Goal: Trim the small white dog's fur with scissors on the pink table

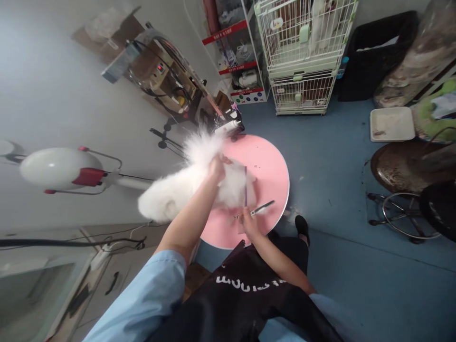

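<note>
A fluffy white dog (185,183) stands on a round pink table (274,161), its raised tail (201,147) blurred. My left hand (217,167) is at the base of the tail with its fingers curled around the fur there. Down near the table's front edge, my right hand (250,224) is closed on two tools at once. One is a comb (245,183) with a purple spine, upright against the fur of the dog's hindquarters. The other is a pair of scissors (262,208), blades pointing right, away from the dog.
A white-and-red dryer head (60,167) on an arm hangs at the left. Beyond the table stand a shelf rack (233,71) and stacked cages (302,61), with a dog in the upper one. A wheeled stool (402,218) is at right; hair clippings (292,213) lie on the floor.
</note>
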`<move>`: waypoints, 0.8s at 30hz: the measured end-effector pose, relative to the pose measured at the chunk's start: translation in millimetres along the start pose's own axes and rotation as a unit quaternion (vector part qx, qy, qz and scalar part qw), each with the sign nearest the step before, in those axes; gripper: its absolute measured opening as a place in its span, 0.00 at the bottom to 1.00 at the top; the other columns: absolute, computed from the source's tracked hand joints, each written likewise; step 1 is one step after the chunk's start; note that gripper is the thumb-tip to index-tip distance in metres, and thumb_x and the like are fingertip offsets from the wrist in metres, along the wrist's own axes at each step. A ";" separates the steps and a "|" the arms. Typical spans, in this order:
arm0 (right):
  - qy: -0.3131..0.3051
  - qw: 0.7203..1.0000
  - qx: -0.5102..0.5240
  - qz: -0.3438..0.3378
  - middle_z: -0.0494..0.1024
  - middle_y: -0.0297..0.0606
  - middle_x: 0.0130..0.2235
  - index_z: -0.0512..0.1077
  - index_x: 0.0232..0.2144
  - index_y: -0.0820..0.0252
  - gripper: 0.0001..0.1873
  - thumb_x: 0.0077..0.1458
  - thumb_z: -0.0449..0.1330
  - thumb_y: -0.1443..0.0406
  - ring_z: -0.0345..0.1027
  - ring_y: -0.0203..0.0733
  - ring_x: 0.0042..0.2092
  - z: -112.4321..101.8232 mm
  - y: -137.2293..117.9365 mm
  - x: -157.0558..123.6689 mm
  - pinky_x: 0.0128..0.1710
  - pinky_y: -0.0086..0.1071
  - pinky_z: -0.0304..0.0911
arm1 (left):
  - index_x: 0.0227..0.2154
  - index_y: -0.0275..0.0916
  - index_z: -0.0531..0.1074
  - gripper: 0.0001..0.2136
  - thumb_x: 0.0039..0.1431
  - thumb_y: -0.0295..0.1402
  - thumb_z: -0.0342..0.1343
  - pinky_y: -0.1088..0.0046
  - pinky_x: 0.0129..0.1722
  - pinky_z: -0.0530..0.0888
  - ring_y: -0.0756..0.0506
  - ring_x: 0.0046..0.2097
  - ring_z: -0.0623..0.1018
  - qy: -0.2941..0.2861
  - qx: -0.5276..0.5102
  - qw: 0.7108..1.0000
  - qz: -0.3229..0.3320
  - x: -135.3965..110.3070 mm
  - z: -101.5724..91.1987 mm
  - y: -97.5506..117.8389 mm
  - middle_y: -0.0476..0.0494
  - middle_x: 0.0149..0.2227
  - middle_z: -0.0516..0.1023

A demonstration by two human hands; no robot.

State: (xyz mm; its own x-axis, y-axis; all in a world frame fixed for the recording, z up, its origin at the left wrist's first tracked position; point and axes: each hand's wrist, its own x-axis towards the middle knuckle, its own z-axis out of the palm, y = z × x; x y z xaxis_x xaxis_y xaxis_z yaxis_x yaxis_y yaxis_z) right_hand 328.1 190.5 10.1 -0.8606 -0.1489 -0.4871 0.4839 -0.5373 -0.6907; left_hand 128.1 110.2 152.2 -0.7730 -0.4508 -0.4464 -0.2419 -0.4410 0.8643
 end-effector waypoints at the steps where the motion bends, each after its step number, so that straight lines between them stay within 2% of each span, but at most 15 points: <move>1: -0.003 0.999 0.034 -0.015 0.63 0.29 0.18 0.59 0.19 0.53 0.30 0.50 0.60 0.37 0.59 0.36 0.22 0.6 -0.4 -2.2 0.25 0.32 0.59 | 0.20 0.41 0.51 0.18 0.69 0.25 0.38 0.74 0.25 0.66 0.51 0.17 0.59 -0.001 -0.002 1.000 -0.008 -2.3 2.4 2.6 0.55 0.15 0.52; 5: 0.036 0.985 0.138 -0.096 0.56 0.24 0.17 0.53 0.20 0.52 0.31 0.51 0.59 0.37 0.50 0.32 0.20 -16.9 -10.2 -1.9 0.23 0.31 0.56 | 0.21 0.41 0.49 0.19 0.71 0.27 0.36 0.74 0.24 0.64 0.52 0.16 0.58 -0.009 -0.018 0.999 -0.025 -10.6 10.3 7.4 0.56 0.15 0.51; 8: 0.100 0.985 0.104 -0.093 0.55 0.24 0.17 0.53 0.20 0.52 0.32 0.51 0.57 0.36 0.50 0.33 0.19 -23.6 -11.6 4.0 0.22 0.31 0.54 | 0.20 0.41 0.48 0.19 0.71 0.25 0.36 0.74 0.23 0.63 0.52 0.16 0.57 -0.022 -0.031 0.999 -0.029 -12.4 10.8 4.9 0.56 0.15 0.50; 9: 0.097 0.990 0.075 -0.069 0.56 0.25 0.17 0.53 0.19 0.52 0.32 0.49 0.58 0.36 0.52 0.33 0.19 -21.3 -9.8 5.2 0.22 0.31 0.53 | 0.20 0.41 0.48 0.19 0.70 0.25 0.37 0.74 0.23 0.63 0.52 0.15 0.57 -0.028 -0.031 0.999 -0.028 -12.1 9.8 4.0 0.56 0.15 0.50; 11: 0.050 0.997 0.044 -0.028 0.58 0.26 0.16 0.54 0.19 0.52 0.32 0.47 0.60 0.36 0.54 0.34 0.20 -14.2 -5.8 5.8 0.21 0.31 0.53 | 0.20 0.42 0.49 0.19 0.70 0.25 0.38 0.74 0.23 0.64 0.52 0.16 0.57 -0.033 -0.028 0.999 -0.018 -10.9 6.9 3.0 0.56 0.16 0.50; 13: 0.012 0.996 0.083 -0.037 0.57 0.25 0.16 0.53 0.19 0.52 0.32 0.47 0.61 0.37 0.53 0.34 0.20 -11.4 -5.1 5.4 0.22 0.31 0.55 | 0.20 0.42 0.50 0.19 0.69 0.25 0.38 0.74 0.24 0.65 0.52 0.16 0.58 -0.033 -0.023 0.999 -0.005 -9.8 4.3 3.8 0.56 0.16 0.50; 16: 0.066 0.978 0.171 -0.101 0.54 0.23 0.17 0.51 0.19 0.53 0.31 0.51 0.61 0.41 0.48 0.31 0.19 -23.2 -9.4 5.5 0.22 0.30 0.55 | 0.21 0.41 0.51 0.18 0.69 0.26 0.38 0.75 0.24 0.66 0.51 0.16 0.59 -0.040 -0.017 0.999 -0.003 -9.8 3.4 6.1 0.56 0.16 0.51; 18: 0.107 0.975 0.168 -0.103 0.53 0.22 0.16 0.51 0.19 0.53 0.30 0.53 0.60 0.42 0.47 0.30 0.18 -33.5 -9.0 6.0 0.21 0.29 0.54 | 0.22 0.41 0.50 0.17 0.70 0.26 0.38 0.75 0.24 0.66 0.52 0.16 0.58 -0.046 -0.017 0.999 -0.007 -10.9 4.4 7.2 0.56 0.16 0.51; 22: 0.055 0.990 0.123 -0.036 0.55 0.23 0.14 0.53 0.17 0.53 0.30 0.49 0.63 0.42 0.49 0.30 0.17 -37.3 4.7 7.0 0.19 0.28 0.54 | 0.22 0.41 0.50 0.17 0.70 0.27 0.37 0.76 0.22 0.65 0.53 0.15 0.57 -0.042 -0.018 0.999 -0.008 -13.0 4.2 8.6 0.56 0.15 0.50; 24: 0.070 0.985 0.152 -0.041 0.56 0.23 0.15 0.53 0.17 0.53 0.30 0.49 0.62 0.41 0.49 0.30 0.17 -36.0 11.0 8.4 0.19 0.28 0.54 | 0.22 0.41 0.49 0.17 0.70 0.27 0.37 0.77 0.22 0.65 0.53 0.15 0.57 -0.040 -0.016 0.999 -0.010 -12.9 1.5 9.6 0.56 0.15 0.50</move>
State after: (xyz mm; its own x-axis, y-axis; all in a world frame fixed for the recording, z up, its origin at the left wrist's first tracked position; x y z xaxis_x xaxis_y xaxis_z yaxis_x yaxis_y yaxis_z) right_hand 331.9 213.3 -20.8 -0.8544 0.0100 -0.5195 0.3254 -0.7693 -0.5499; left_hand 134.9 113.0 166.6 -0.8126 -0.3799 -0.4420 -0.2395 -0.4738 0.8475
